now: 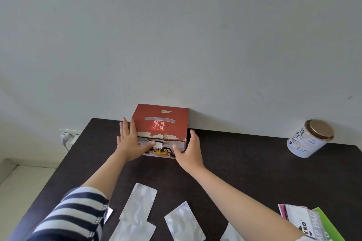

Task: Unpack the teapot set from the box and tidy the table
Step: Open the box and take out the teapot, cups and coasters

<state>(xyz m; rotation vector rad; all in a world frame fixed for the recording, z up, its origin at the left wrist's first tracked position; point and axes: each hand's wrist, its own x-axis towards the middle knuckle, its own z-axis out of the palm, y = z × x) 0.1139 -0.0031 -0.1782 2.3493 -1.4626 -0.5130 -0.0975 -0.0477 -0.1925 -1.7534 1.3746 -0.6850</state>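
Observation:
A red cardboard box (pixel 162 123) with white Chinese characters and worn, torn edges stands shut at the far edge of the dark table (pixel 244 162), against the wall. My left hand (pixel 130 141) lies with straight fingers on the box's left side, its thumb on the front face. My right hand (pixel 189 152) is at the box's right front corner, fingers straight along its right side and thumb by the front face. What is inside the box is hidden.
A white tin (pixel 309 139) with a gold lid stands at the far right. Several silvery foil pouches (pixel 141 203) lie near the front edge. A pad and papers (pixel 305 221) sit at the front right. A wall socket with a plug (pixel 66 136) is left of the table.

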